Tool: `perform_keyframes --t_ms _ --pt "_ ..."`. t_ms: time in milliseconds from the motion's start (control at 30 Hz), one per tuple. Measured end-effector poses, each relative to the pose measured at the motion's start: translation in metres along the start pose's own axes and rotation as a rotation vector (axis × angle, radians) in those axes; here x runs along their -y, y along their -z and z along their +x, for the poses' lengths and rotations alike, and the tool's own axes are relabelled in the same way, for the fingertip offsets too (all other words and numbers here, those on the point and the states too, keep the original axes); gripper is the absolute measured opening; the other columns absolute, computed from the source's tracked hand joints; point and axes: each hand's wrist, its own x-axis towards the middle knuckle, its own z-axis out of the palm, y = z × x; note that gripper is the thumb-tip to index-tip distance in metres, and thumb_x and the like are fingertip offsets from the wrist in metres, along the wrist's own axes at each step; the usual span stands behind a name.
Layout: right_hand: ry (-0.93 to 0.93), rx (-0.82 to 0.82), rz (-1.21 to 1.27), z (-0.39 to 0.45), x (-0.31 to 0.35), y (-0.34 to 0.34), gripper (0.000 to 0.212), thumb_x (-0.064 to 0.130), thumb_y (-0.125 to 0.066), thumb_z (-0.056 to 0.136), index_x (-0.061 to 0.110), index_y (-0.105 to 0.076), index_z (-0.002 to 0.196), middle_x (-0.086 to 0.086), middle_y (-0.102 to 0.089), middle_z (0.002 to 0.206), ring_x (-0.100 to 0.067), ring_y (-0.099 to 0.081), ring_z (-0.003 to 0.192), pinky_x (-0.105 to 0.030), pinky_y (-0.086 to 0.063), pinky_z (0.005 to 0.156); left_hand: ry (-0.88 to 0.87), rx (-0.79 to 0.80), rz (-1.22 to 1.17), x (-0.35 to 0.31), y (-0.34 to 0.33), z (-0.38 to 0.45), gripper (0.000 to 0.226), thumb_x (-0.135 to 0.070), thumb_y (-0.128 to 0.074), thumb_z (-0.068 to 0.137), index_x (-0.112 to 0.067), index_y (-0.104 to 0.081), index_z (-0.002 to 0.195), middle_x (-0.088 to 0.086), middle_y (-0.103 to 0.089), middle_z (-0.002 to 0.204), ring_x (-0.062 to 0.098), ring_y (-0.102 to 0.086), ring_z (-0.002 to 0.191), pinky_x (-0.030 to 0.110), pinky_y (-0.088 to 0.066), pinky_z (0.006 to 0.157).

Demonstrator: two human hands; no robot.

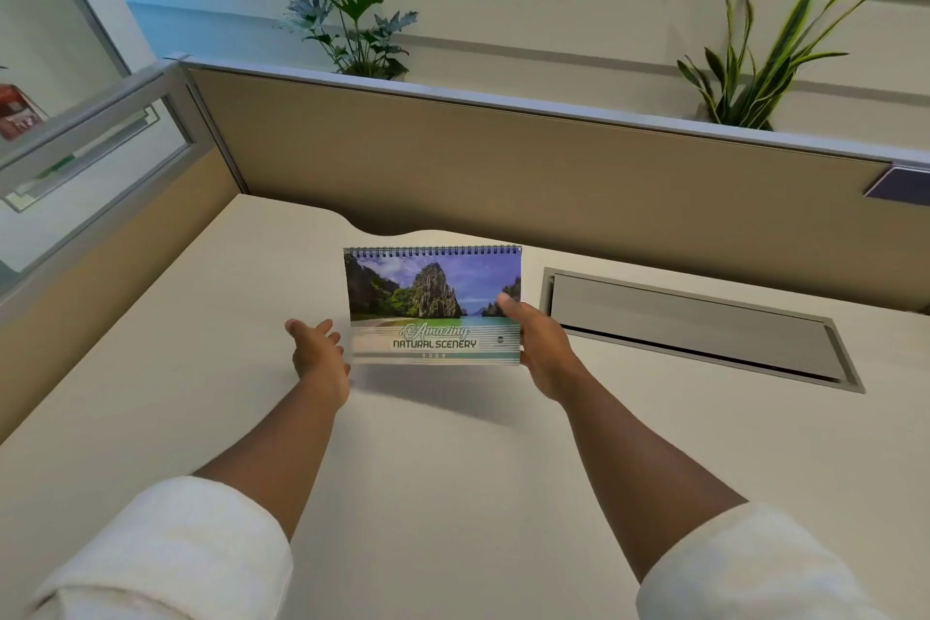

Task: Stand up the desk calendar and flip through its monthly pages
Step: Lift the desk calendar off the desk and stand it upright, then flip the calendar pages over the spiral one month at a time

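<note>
A spiral-bound desk calendar (428, 297) is held up above the white desk (453, 493), its cover facing me with a photo of cliffs and sea and the words "Amazing Natural Scenery". The wire binding runs along its top edge. My right hand (536, 347) grips the calendar's lower right corner, thumb on the front. My left hand (317, 352) hovers just left of the calendar's lower left corner, fingers spread, not touching it. A soft shadow lies on the desk below the calendar.
A grey cable-tray lid (704, 332) is set into the desk at the right. A beige partition wall (503, 166) closes the desk's far side, with a glass panel (85, 141) at the left. Two potted plants (352, 25) (755, 81) stand behind the partition.
</note>
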Motion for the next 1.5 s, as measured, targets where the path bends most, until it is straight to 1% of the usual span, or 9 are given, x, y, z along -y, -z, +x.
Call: perform_keyframes --t_ms 133,233,400,500,767,933,1100,1300,1500 --pt "-0.016 0.206 0.225 -0.004 0.020 -0.002 0.075 0.075 -0.038 0.086 0.015 -0.067 0.122 -0.016 -0.072 0.114 -0.030 -0.068 0.098 -0.036 -0.052 0.081 0.000 -0.077 0.032 0.006 0.005 -0.004 0.052 -0.033 -0.021 0.096 -0.019 -0.060 0.128 0.007 -0.060 0.132 0.028 -0.059 0.104 0.035 -0.045 0.085" --pt "-0.017 0.240 0.242 -0.003 0.035 -0.006 0.092 0.087 -0.021 0.079 0.017 -0.074 0.105 -0.009 -0.071 0.102 -0.023 -0.062 0.088 -0.034 -0.042 0.074 -0.007 -0.064 0.015 0.005 0.006 -0.009 0.038 -0.021 -0.033 0.093 -0.022 -0.063 0.116 0.008 -0.060 0.117 0.022 -0.055 0.088 0.030 -0.041 0.066" --pt "0.066 0.253 0.321 -0.001 0.058 -0.017 0.090 0.089 -0.026 0.075 0.015 -0.073 0.097 -0.007 -0.071 0.086 -0.020 -0.063 0.076 -0.033 -0.042 0.066 0.000 0.031 0.105 0.007 0.006 -0.001 0.042 -0.028 -0.044 0.099 -0.012 -0.050 0.137 0.009 -0.051 0.145 0.029 -0.048 0.133 0.042 -0.038 0.110" --pt "0.103 0.275 0.405 0.002 0.071 -0.022 0.090 0.088 -0.032 0.076 0.013 -0.071 0.109 -0.007 -0.067 0.081 -0.020 -0.060 0.069 -0.032 -0.041 0.060 -0.128 0.000 0.301 0.009 0.003 0.001 0.041 -0.026 -0.051 0.098 -0.015 -0.051 0.137 0.009 -0.050 0.145 0.031 -0.049 0.131 0.040 -0.040 0.110" --pt "0.151 0.183 0.349 0.008 0.082 -0.026 0.082 0.080 -0.040 0.081 0.021 -0.049 0.138 -0.004 -0.068 0.082 -0.017 -0.060 0.070 -0.032 -0.048 0.060 -0.311 0.069 0.535 0.011 -0.009 -0.002 0.050 -0.024 -0.052 0.098 -0.023 -0.039 0.146 0.006 -0.045 0.151 0.030 -0.046 0.134 0.043 -0.043 0.105" --pt "0.171 0.075 0.370 0.011 0.068 -0.021 0.069 0.072 -0.048 0.085 0.017 -0.058 0.126 0.000 -0.066 0.076 -0.015 -0.059 0.066 -0.030 -0.044 0.063 -0.323 0.088 0.575 0.014 -0.017 -0.006 0.056 -0.026 -0.050 0.098 -0.019 -0.031 0.151 0.008 -0.041 0.153 0.031 -0.044 0.136 0.043 -0.040 0.110" --pt "0.113 -0.087 0.270 0.008 0.046 -0.012 0.039 0.055 -0.058 0.090 0.018 -0.066 0.094 0.007 -0.059 0.068 -0.009 -0.054 0.061 -0.026 -0.042 0.061 -0.362 0.046 0.640 0.016 -0.020 -0.007 0.044 -0.028 -0.046 0.098 -0.018 -0.046 0.141 0.008 -0.055 0.141 0.031 -0.054 0.124 0.040 -0.046 0.100" --pt "0.024 -0.391 0.047 0.006 0.021 -0.006 0.003 0.021 -0.060 0.094 0.018 -0.062 0.092 -0.001 -0.065 0.099 -0.022 -0.061 0.096 -0.030 -0.048 0.070 -0.375 -0.036 0.660 0.016 -0.014 -0.006 0.035 -0.034 -0.055 0.096 -0.014 -0.058 0.124 0.011 -0.064 0.129 0.031 -0.061 0.111 0.033 -0.051 0.083" --pt "-0.116 -0.389 -0.125 0.008 0.001 -0.001 0.038 0.013 -0.067 0.090 0.008 -0.055 0.126 -0.012 -0.060 0.127 -0.029 -0.056 0.117 -0.044 -0.048 0.102 -0.379 -0.066 0.578 0.020 -0.004 -0.002 0.029 -0.037 -0.063 0.090 -0.014 -0.065 0.107 0.010 -0.068 0.118 0.025 -0.061 0.096 0.027 -0.049 0.066"
